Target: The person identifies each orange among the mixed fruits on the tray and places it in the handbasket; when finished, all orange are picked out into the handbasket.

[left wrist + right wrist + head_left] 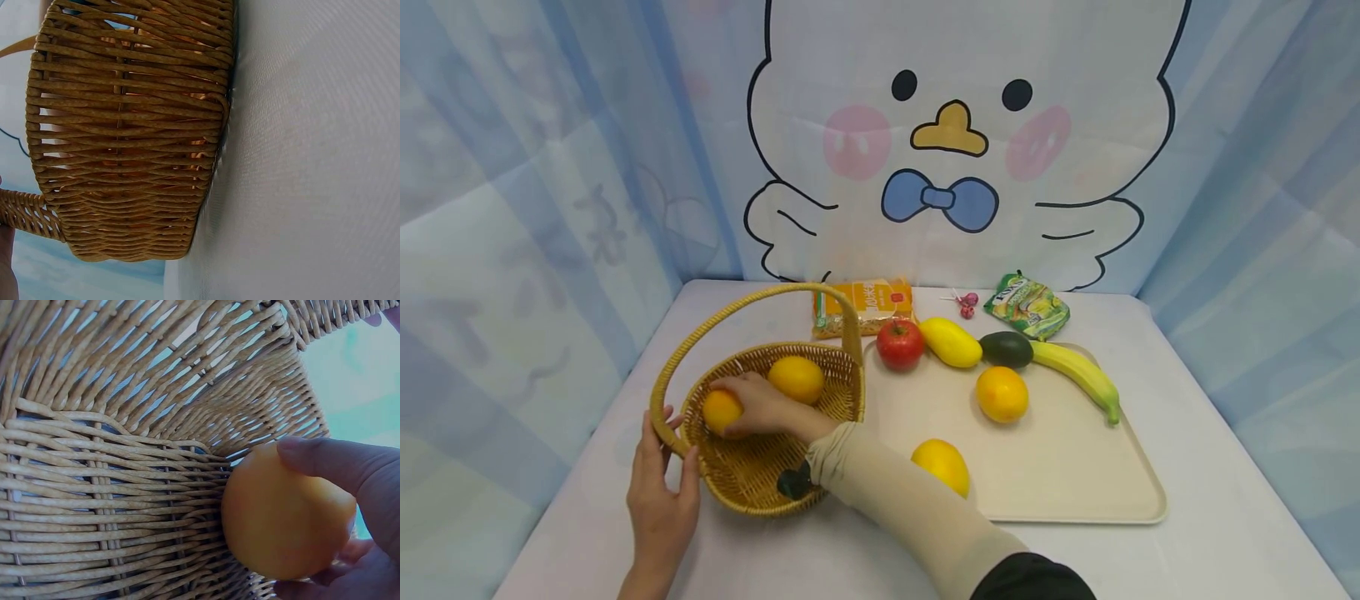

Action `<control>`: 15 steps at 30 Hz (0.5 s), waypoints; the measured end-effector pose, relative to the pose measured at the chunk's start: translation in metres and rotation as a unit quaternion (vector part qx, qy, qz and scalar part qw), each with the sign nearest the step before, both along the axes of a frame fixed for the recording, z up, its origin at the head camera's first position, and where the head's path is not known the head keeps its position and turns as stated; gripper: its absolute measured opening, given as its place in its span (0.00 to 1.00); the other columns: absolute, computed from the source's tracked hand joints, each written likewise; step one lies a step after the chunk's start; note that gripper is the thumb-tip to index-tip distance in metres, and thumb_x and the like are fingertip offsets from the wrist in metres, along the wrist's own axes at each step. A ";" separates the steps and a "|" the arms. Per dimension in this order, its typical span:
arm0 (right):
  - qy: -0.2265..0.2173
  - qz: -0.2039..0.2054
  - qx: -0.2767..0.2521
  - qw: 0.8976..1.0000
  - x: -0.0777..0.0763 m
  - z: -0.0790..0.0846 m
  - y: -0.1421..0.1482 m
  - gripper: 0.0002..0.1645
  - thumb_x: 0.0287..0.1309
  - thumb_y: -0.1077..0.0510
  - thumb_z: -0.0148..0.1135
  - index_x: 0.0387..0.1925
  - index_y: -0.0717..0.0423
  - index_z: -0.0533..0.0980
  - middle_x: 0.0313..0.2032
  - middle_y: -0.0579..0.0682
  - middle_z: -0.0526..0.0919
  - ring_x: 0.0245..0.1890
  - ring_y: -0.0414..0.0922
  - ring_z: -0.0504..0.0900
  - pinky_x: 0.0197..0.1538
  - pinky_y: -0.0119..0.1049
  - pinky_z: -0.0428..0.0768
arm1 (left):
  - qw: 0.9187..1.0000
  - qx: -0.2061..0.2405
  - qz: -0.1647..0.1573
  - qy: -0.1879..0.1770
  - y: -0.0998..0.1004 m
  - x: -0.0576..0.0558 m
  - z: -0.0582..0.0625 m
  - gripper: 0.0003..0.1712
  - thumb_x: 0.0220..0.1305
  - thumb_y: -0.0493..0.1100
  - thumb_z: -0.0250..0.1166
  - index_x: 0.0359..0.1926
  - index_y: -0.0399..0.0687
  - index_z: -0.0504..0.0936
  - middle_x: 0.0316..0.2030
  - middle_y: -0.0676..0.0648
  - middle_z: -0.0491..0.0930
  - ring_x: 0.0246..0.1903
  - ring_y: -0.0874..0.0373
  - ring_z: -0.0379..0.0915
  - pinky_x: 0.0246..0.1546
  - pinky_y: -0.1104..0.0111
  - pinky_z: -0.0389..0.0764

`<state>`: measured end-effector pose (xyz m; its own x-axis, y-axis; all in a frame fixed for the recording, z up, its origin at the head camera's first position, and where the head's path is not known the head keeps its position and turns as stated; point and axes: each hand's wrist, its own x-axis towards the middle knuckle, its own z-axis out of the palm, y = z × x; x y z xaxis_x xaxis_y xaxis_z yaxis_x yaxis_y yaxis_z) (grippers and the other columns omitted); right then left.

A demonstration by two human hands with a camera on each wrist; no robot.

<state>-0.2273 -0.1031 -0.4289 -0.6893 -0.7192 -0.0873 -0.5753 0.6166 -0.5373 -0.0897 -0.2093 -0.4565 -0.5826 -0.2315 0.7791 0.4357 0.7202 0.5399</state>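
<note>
A woven basket with a tall arched handle stands on the left of the table. My left hand grips the handle's lower left end, fingers behind it and thumb in front. Inside the basket, my right hand holds an orange near the left wall. The right wrist view shows the thumb on one side of the orange and fingers on the other. Behind that hand, a yellow fruit lies in the basket. The left wrist view shows the basket's outer side.
Right of the basket lies a cream tray. On or along it are a red apple, a yellow mango, a dark green fruit, a banana and two yellow-orange fruits. Behind are packets and lollipops.
</note>
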 end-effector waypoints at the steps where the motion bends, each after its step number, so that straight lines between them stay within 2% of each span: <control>1: 0.000 0.000 -0.002 1.000 0.000 0.000 0.000 0.41 0.53 0.50 0.68 0.67 0.41 0.62 0.63 0.44 0.71 0.60 0.41 0.69 0.56 0.26 0.74 | 1.000 0.000 -0.001 0.001 0.000 0.000 0.000 0.48 0.48 0.17 0.62 0.70 0.34 0.53 0.60 0.30 0.68 0.62 0.76 0.61 0.60 0.91 0.62; 15: 0.010 0.019 -0.039 0.999 -0.004 0.007 0.006 0.40 0.53 0.53 0.67 0.67 0.46 0.63 0.64 0.47 0.70 0.65 0.43 0.66 0.65 0.27 0.69 | 1.000 -0.001 0.009 -0.011 0.001 0.001 0.001 0.49 0.48 0.17 0.62 0.71 0.36 0.53 0.60 0.31 0.68 0.62 0.78 0.60 0.60 0.92 0.60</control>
<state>-0.2317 -0.0974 -0.4222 -0.6618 -0.7495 -0.0158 -0.6096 0.5503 -0.5706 -0.0886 -0.2087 -0.4551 -0.5960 -0.2403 0.7662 0.4106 0.7288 0.5479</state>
